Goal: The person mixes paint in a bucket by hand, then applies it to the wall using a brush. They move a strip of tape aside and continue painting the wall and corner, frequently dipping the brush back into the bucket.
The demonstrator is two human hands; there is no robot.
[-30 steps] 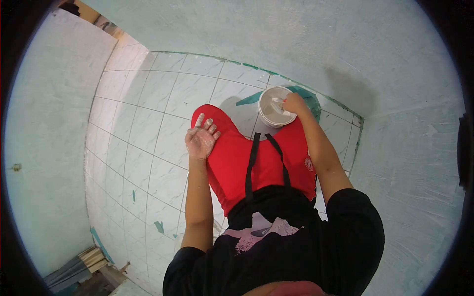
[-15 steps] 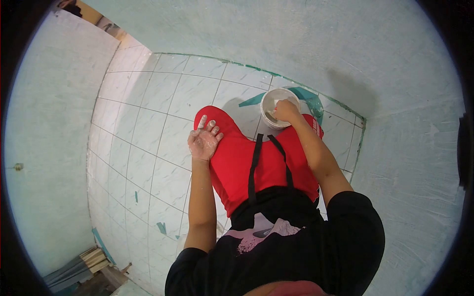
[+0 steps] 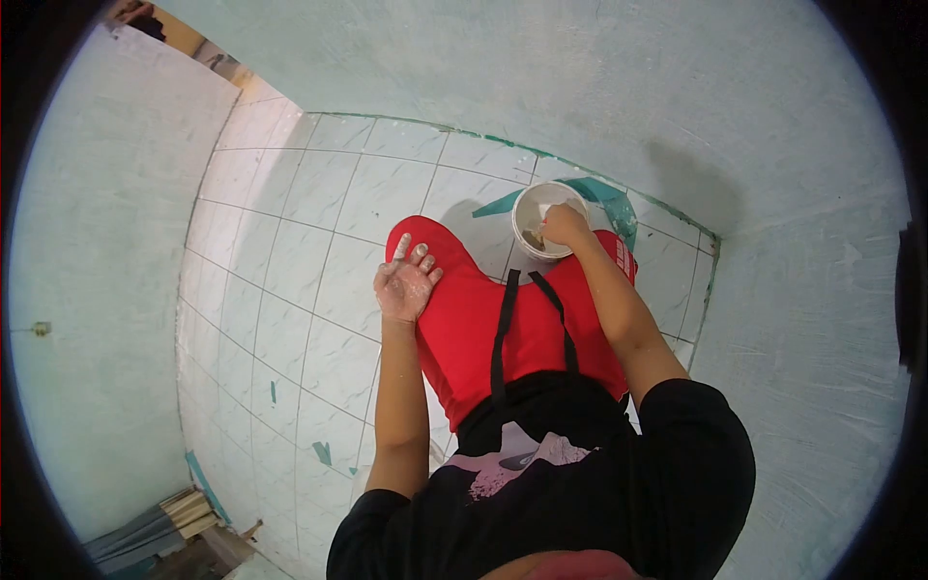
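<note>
My right hand (image 3: 566,224) reaches into a white bucket (image 3: 520,208) and is closed round a putty knife (image 3: 534,239), whose handle my fingers mostly hide. The blade, greyish-brown, points down into the bucket near its front side. Whitish paste coats part of the bucket's inside. My left hand (image 3: 406,288) lies palm up against my left thigh in red trousers (image 3: 449,319), holding nothing. Its fingers are loosely curled and apart, smeared with white residue.
Pieces of teal sheet (image 3: 607,198) lie under and behind the bucket, beside the pale plastered wall (image 3: 541,77). Teal scraps (image 3: 321,452) are on the tiled floor (image 3: 290,290). Wood and grey material (image 3: 155,532) sit at lower left.
My right hand has shifted slightly inside the bucket, and the putty knife's blade now shows lower down, more upright. The left hand keeps its pose; the whole view has moved a little.
</note>
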